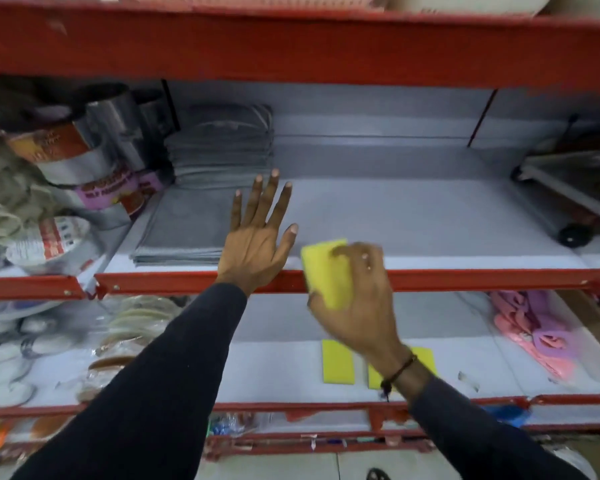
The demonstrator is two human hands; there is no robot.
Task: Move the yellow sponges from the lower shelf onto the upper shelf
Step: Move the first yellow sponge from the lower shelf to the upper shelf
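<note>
Holding one yellow sponge (328,271) in my right hand (355,299), fingers closed round it, level with the front edge of the upper shelf (430,278); left hand (257,244) open, fingers spread, empty, over that edge; two more sponges (338,367) on the lower shelf (257,368), near its front edge. Best practice: clear the red lip, lay it flat beside the grey cloths (187,233), then release.
</note>
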